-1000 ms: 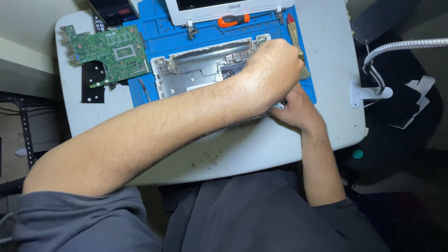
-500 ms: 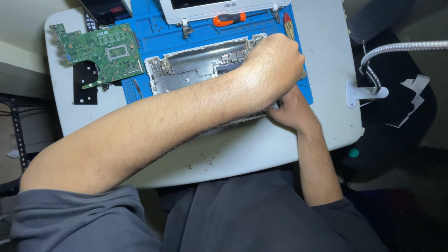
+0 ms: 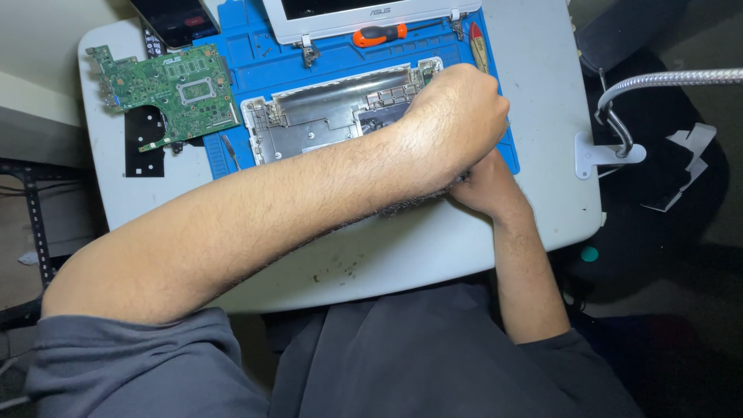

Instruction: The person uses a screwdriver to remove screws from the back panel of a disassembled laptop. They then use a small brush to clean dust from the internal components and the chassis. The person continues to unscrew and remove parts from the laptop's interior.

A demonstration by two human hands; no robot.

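An open silver laptop base [image 3: 325,116] lies on a blue work mat [image 3: 255,70]. My left arm crosses over to the right, and my left hand [image 3: 457,116] is curled like a fist over the base's right end. Its fingers are on the far side, so whatever is in them is hidden. My right hand [image 3: 484,190] sits just below, at the base's front right corner. It is partly covered by the left forearm and its fingers are out of sight.
A green circuit board [image 3: 166,89] lies left of the mat above a black sheet [image 3: 143,147]. At the back are a white laptop lid [image 3: 364,15], an orange-handled screwdriver [image 3: 379,35] and a dark phone [image 3: 174,19]. A gooseneck lamp clamp [image 3: 611,151] grips the white table's right edge [image 3: 542,232].
Both hands stay at the right end of the laptop base, with hardly any movement. Only the view has shifted slightly.
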